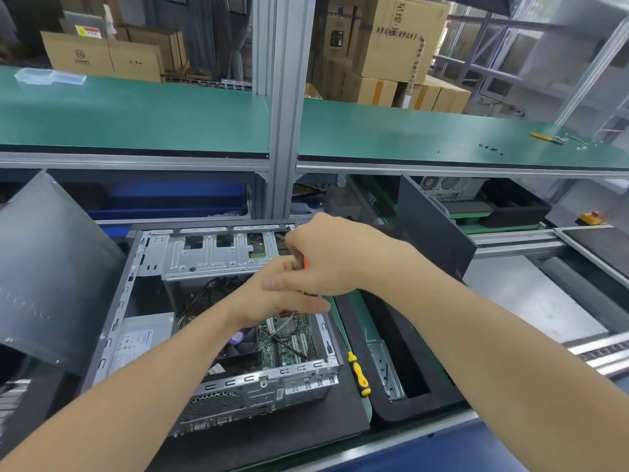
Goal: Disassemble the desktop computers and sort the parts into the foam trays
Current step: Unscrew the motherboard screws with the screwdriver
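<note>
Hands: right hand [326, 257] clenched round orange-handled tool [305, 264]; left hand [282, 296] just under it, fingers straight, grasping nothing visible | case [238, 386] lies open directly beneath both hands | yellow screwdriver [358, 373] on tabletop [341, 318] under right forearm, beside case | foam tray [408, 407] further right, holding metal bracket [386, 369]

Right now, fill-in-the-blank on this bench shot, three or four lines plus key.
1. The right hand grips a tool whose handle is ____.
2. The spare screwdriver lies to the ____ of the open computer case.
3. That screwdriver's handle is black and ____.
4. The shelf above the case has a ____ surface.
Missing words: orange; right; yellow; green.
</note>
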Demonstrator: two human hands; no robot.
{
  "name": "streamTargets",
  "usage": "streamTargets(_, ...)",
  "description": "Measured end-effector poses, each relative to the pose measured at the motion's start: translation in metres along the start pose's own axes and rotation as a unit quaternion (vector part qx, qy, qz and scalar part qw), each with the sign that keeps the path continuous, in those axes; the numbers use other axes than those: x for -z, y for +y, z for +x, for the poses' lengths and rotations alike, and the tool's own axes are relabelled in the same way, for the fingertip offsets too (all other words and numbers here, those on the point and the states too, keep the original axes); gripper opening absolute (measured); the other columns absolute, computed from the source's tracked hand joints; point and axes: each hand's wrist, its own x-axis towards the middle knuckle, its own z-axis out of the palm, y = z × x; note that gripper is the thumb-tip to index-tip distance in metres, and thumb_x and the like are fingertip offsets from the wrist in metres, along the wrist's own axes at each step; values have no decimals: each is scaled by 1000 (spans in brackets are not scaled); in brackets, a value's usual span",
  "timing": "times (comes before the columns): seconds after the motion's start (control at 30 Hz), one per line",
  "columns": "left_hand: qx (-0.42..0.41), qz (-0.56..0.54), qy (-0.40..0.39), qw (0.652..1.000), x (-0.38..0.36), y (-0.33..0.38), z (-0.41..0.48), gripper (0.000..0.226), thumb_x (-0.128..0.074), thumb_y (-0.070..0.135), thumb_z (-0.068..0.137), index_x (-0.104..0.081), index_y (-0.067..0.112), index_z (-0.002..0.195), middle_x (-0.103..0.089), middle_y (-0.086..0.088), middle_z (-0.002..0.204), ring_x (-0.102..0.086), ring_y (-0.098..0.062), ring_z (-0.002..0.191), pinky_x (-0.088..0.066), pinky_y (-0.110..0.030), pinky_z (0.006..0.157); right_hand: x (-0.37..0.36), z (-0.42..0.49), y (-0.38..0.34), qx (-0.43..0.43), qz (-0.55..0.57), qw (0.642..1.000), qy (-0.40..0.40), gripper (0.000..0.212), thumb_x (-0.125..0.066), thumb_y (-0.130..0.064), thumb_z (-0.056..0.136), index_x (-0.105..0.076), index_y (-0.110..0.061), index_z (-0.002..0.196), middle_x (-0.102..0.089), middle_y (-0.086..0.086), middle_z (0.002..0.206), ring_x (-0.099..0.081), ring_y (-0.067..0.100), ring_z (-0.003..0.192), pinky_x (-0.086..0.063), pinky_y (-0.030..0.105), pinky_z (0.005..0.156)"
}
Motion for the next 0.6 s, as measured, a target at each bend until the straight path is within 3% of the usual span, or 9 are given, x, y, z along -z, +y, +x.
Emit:
streamTargets(0.03,-1,5,-1,1000,-2,0,1,40,-86,16,81,-68,3,114,-71,-18,103,-67,-31,94,-55,-41,81,-2,-1,-3,-32,6,999,15,72,-43,-87,85,-62,-19,69,-59,0,61,-60,17,54,-54,33,54)
streamTargets(0.1,-3,35,-4,999,-7,-1,1,31,-83,19,85,-74,29,114,-76,9,106,-69,-10,94,-54,-18,83,-2,1,-10,-74,29,997,10,75,-42,-78,93,-58,-22,46,-55,5,52,-57,19,45,-56,33,52)
streamTargets(0.2,-14,58,-8,998,-10,-4,4,23,-81,20,86,-75,41,91,-65,21,71,-56,2,65,-44,-10,64,-4,8,-10,-87,15,996,-26,52,-48,-57,103,-52,-21,65,-49,5,59,-50,19,46,-41,28,46)
streamTargets(0.27,12,30,19,999,-7,-8,5,18,-88,29,79,-75,28,92,-50,-17,67,-43,-29,62,-34,-28,65,-5,12,-6,-66,-5,997,-39,41,-50,-41,105,-50,-13,75,-51,5,66,-53,22,54,-38,28,48)
streamTargets(0.3,21,10,25,999,-5,-11,5,33,-89,32,76,-74,13,98,-41,-25,67,-33,-36,62,-27,-32,67,-4,11,-3,-49,-8,998,-49,34,-51,-34,104,-56,-13,78,-56,5,70,-58,25,61,-42,29,51)
streamTargets(0.33,36,-10,23,999,-3,-13,4,50,-88,32,76,-67,-5,103,-34,-24,63,-27,-35,59,-23,-32,67,-2,10,0,-31,-9,998,-61,27,-52,-30,103,-63,-12,85,-62,6,74,-62,26,67,-46,31,54)
streamTargets(0.4,58,-32,-11,998,0,-11,0,56,-84,28,82,-56,-19,95,-31,-14,55,-28,-21,55,-26,-31,63,5,4,4,3,-8,996,-88,20,-55,-27,100,-70,-15,97,-70,3,80,-65,18,72,-52,32,60)
streamTargets(0.47,65,-27,-46,996,4,-10,-2,45,-81,25,85,-57,-13,88,-37,-22,60,-40,-21,70,-29,-40,68,12,1,8,28,-2,992,-123,12,-59,-24,98,-71,-21,97,-74,-3,78,-65,11,71,-52,28,61)
streamTargets(0.6,63,-33,-62,996,11,-7,1,42,-76,21,85,-45,0,67,-23,-6,59,-18,-22,57,-18,-38,58,17,0,7,48,-8,987,-156,30,-60,-1,86,-69,-28,96,-70,-6,89,-65,14,75,-51,31,60)
